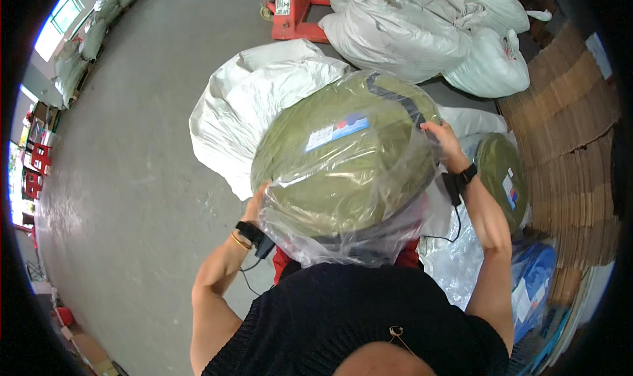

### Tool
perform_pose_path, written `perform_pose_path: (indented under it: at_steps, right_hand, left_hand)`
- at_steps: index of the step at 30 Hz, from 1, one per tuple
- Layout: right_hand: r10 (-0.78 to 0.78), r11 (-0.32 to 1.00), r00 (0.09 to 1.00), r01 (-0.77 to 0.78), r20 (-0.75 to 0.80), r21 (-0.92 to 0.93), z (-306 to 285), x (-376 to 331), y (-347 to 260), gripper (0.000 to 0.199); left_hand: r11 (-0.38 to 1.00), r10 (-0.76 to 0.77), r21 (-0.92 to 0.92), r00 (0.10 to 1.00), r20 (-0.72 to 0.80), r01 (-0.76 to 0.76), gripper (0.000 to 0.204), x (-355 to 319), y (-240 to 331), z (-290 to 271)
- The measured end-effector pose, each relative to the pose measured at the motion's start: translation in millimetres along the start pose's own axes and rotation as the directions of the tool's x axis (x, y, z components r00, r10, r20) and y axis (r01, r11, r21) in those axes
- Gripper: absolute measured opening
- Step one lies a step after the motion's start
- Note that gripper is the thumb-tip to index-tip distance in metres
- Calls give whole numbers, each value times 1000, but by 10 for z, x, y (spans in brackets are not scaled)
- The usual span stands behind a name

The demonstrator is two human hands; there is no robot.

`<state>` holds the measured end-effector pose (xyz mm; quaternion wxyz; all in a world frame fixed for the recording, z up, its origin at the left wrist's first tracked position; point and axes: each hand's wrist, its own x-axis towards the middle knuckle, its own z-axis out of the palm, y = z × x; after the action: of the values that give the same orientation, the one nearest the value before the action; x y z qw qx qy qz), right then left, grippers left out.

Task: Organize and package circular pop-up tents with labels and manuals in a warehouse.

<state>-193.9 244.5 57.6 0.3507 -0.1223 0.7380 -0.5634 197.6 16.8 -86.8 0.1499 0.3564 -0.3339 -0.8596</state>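
Note:
A large round olive-green fabric pack (330,185), wrapped in clear plastic, is held in front of my body. It has a blue-and-white label and a dark strap along its upper right. My left hand (256,203) grips the lower left edge through the plastic, with most fingers hidden beneath. On the right side, my right hand (447,143) is closed on the rim by the strap's end. Loose plastic bunches up along the pack's near edge. Behind the pack's far left side lies a crumpled white woven sack (227,115).
Full white sacks (395,36) are piled at the far side, by a red pallet jack (290,13). Right of me stand another green round pack (498,172), a blue wrapped pack (531,287) and stacked flat cardboard (570,191). More sacks (92,40) line the far left wall.

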Motion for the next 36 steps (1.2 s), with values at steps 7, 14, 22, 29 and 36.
perform_pose_path:
  at_steps: [7, 14, 22, 29, 36]
  right_hand:
    - [-477, 879, 868, 472, -140, -69, -146, -951, -645, 48]
    - [-639, 714, 626, 698, -447, -42, -738, -1344, -340, 45]
    - [-514, 624, 481, 778, -710, 74, -727, -1060, 91, 59]
    - [-435, 728, 434, 685, -789, -24, -765, -867, -66, 66]
    - [-418, 512, 591, 781, -690, 358, -934, -758, 6, 52]
  left_hand:
    - [998, 31, -41, 977, -210, -40, 53, 595, -194, 558]
    - [723, 688, 321, 683, -247, -612, 46, 1010, 583, 1000]
    - [307, 942, 421, 334, -10, -853, 54, 114, 1377, 1556]
    - [207, 949, 670, 312, 38, -713, 45, 34, 1644, 1662]
    - [301, 944, 394, 329, 3, -868, 41, -48, 1677, 1906]
